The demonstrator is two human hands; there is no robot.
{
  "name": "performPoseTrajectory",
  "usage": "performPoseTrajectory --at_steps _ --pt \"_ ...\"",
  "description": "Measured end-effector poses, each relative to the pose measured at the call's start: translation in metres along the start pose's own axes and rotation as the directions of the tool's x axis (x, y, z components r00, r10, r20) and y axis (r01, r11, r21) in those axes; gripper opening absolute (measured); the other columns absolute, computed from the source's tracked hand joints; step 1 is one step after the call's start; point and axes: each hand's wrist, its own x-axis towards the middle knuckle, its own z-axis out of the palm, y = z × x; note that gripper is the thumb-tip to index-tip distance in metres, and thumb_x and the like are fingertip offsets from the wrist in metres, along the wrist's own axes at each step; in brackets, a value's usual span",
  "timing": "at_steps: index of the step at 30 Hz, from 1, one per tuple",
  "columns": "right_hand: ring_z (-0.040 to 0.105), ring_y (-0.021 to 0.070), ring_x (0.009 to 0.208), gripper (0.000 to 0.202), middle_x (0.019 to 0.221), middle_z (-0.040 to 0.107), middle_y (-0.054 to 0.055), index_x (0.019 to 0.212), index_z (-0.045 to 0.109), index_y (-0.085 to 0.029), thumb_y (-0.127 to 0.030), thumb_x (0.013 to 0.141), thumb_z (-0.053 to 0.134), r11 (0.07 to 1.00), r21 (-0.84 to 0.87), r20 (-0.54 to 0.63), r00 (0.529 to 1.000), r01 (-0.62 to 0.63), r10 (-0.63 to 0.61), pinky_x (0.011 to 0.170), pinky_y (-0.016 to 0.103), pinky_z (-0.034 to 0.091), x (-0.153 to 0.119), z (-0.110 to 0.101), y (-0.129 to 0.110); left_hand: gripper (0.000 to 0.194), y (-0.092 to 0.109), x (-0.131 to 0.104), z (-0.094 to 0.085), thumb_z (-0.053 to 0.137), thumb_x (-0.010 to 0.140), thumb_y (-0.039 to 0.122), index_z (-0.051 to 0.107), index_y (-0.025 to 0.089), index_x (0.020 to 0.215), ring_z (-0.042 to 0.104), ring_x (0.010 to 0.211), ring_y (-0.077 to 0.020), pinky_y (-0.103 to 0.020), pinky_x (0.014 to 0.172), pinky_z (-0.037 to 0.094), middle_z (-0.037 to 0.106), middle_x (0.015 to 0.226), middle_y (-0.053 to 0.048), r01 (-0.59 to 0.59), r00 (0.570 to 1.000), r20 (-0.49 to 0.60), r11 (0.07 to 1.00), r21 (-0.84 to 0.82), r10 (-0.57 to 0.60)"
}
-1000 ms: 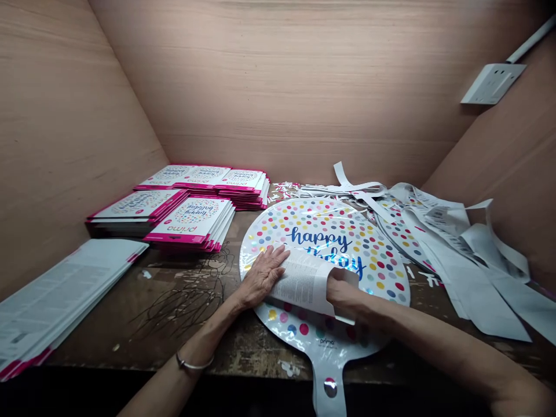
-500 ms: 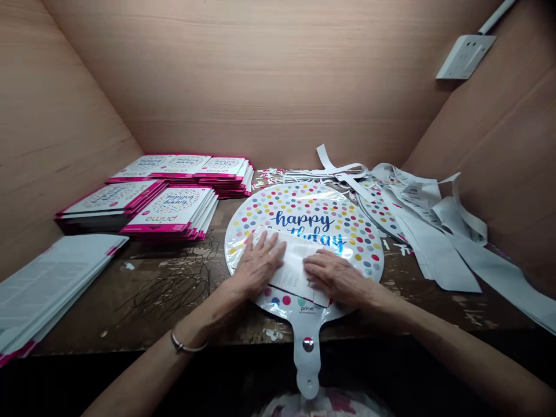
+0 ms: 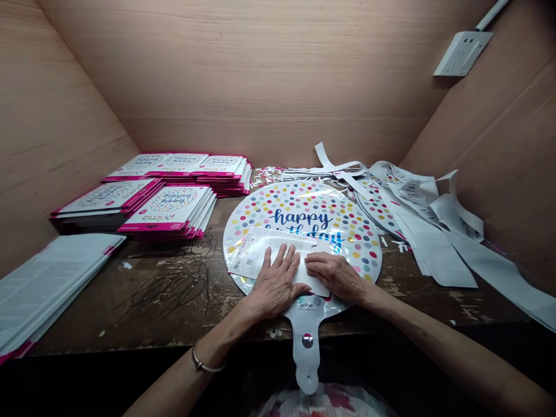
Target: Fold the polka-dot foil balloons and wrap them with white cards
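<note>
A flat foil balloon [image 3: 357, 255] with coloured dots and blue "happy birthday" lettering lies on the bench, its pale tail hanging over the front edge. Across its lower half rests a white printed card sleeve [image 3: 256, 246], covering part of the lettering. My left hand [image 3: 278, 282] lies flat on the sleeve with its fingers spread. At the sleeve's right end is my right hand [image 3: 337, 277], its fingers bent and pressed together on the edge; whether they pinch the sleeve is hidden.
Stacks of pink-edged packets [image 3: 167, 207] stand at the back left, with a pile of white sleeves [image 3: 56, 284] nearer. White paper strips [image 3: 434, 249] and more dotted balloons [image 3: 377, 202] lie right. Black thread [image 3: 174, 289] is left of the balloon.
My left hand has moved right and toward me across the sleeve, uncovering its printed left end. My right hand has hardly moved.
</note>
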Motion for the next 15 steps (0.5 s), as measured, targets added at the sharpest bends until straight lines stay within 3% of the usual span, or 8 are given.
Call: performPoseTrajectory --at_steps 4,8,11,13,15 --pt "0.059 0.0181 0.088 0.015 0.09 0.064 0.01 0.082 0.063 -0.012 -0.009 0.082 0.048 0.989 -0.142 0.17 0.984 -0.036 0.06 0.079 0.028 0.048 0.01 -0.007 -0.008 0.074 0.001 -0.001 0.003 0.023 0.085 0.064 0.036 0.01 0.134 0.013 0.135 -0.0317 -0.055 0.106 0.01 0.026 0.143 -0.016 -0.001 1.0 -0.02 1.0 0.024 0.002" --pt "0.058 0.021 0.079 0.009 0.084 0.062 0.011 0.081 0.061 -0.009 -0.016 0.077 0.057 0.959 -0.282 0.325 0.944 0.034 0.062 0.07 0.031 0.049 0.015 -0.007 -0.014 0.074 0.0 -0.002 0.003 0.02 0.086 0.064 0.034 0.011 0.136 0.012 0.135 -0.0308 -0.054 0.107 0.01 0.025 0.144 -0.015 0.001 1.0 -0.004 0.999 0.049 0.0" --pt "0.058 0.0238 0.088 0.014 0.088 0.061 0.013 0.088 0.061 -0.008 -0.011 0.08 0.051 0.889 -0.439 0.265 0.964 0.131 -0.012 0.078 0.035 0.049 0.007 -0.001 -0.019 0.07 0.0 -0.003 0.003 0.021 0.088 0.06 0.033 0.011 0.136 0.012 0.135 -0.031 -0.054 0.107 0.009 0.025 0.144 -0.014 0.003 1.0 -0.003 0.998 0.058 -0.003" --pt "0.054 0.0251 0.099 0.024 0.102 0.06 0.016 0.101 0.059 -0.007 -0.007 0.083 0.042 0.79 -0.568 0.162 0.972 0.232 -0.169 0.087 0.038 0.045 -0.002 0.0 -0.023 0.065 0.001 -0.004 0.003 0.022 0.09 0.055 0.033 0.01 0.136 0.013 0.135 -0.0311 -0.054 0.106 0.01 0.025 0.144 -0.014 -0.002 1.0 -0.01 0.998 0.057 0.002" --pt "0.052 0.0258 0.105 0.032 0.112 0.056 0.016 0.11 0.054 -0.005 -0.006 0.085 0.035 0.655 -0.687 0.105 0.934 0.316 -0.34 0.091 0.039 0.042 -0.008 -0.003 -0.027 0.058 0.001 -0.005 0.004 0.025 0.091 0.047 0.033 0.01 0.136 0.014 0.135 -0.0309 -0.054 0.106 0.01 0.025 0.144 -0.014 -0.004 1.0 -0.019 0.999 0.054 0.005"
